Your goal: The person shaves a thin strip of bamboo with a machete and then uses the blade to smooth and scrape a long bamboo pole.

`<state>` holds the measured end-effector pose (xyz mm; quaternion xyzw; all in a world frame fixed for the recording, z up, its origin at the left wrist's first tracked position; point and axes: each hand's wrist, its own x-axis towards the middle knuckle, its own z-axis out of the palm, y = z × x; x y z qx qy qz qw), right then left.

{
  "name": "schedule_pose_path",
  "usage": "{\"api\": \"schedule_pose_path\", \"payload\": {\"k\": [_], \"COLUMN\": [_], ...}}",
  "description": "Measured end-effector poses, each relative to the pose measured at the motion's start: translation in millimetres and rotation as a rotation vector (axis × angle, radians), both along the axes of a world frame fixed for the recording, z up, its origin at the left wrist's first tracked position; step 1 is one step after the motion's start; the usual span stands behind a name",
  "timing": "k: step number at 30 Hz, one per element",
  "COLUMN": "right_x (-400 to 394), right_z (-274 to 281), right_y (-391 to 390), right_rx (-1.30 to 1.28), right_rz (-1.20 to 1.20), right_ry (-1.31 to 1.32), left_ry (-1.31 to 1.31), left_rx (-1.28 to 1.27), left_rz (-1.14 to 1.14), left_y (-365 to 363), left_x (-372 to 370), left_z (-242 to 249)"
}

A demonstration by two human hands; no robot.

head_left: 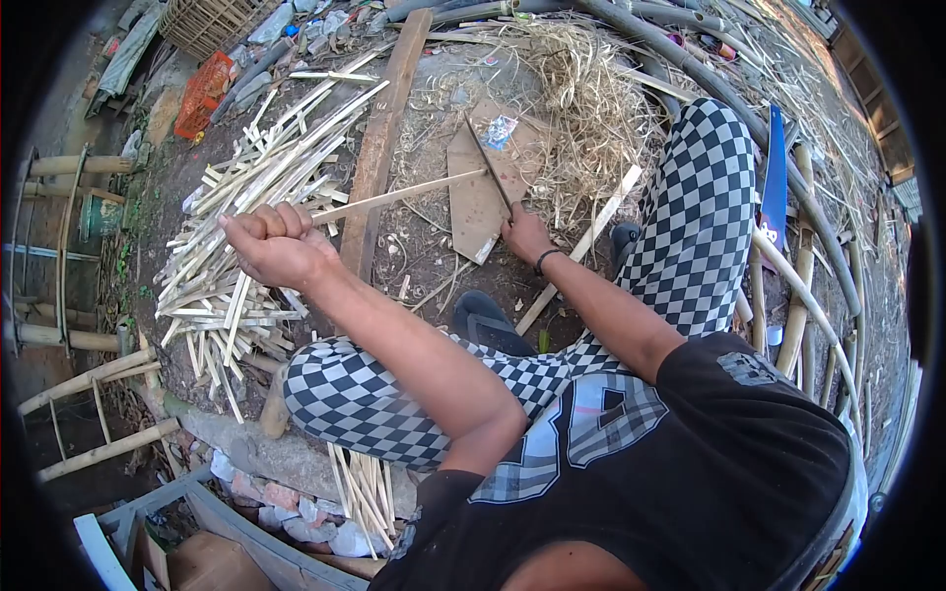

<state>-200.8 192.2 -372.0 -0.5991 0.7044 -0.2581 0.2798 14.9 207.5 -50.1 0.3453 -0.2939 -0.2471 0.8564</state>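
Note:
My left hand is closed in a fist around one end of a thin bamboo strip. The strip stretches to the right, and its far end meets the blade of a long dark knife. My right hand, with a dark band at the wrist, grips the knife's handle, the blade pointing forward and slightly left. Beneath the blade lies a flat brown board with a small coloured wrapper on it. Left of the board is a large heap of split bamboo strips, partly behind my left hand.
A long wooden plank lies between heap and board. Curly shavings are piled at the front right. A blue saw and bamboo poles lie right of my leg. An orange crate sits at the far left.

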Motion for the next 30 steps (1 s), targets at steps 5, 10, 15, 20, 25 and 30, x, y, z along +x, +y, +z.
{"api": "schedule_pose_path", "payload": {"k": [5,10,15,20,25,30], "right_x": [-4.1,30.8,43.4,47.3,40.1,45.8], "right_z": [52.2,158.9,238.9,202.5,169.1,208.3], "right_y": [-7.9,20.4,53.8,48.8,30.5,43.7], "right_rx": [0.108,-0.175,-0.281,-0.356,-0.261,-0.309], "right_rz": [0.001,0.256,0.468,0.333,0.273,0.354], "right_ry": [-0.196,-0.243,-0.268,-0.106,-0.046,-0.107], "left_ry": [-0.057,-0.083,-0.102,-0.102,-0.079,-0.103], "left_rx": [-0.092,-0.083,-0.069,-0.029,0.014,0.003], "left_rz": [-0.285,-0.350,-0.312,-0.159,0.007,0.002], "left_y": [2.4,3.1,5.4,2.4,1.3,-4.1], "left_x": [9.5,4.0,-2.2,-17.0,-17.0,-21.6], "left_z": [-4.2,-3.7,1.6,6.1,8.2,8.4]}}
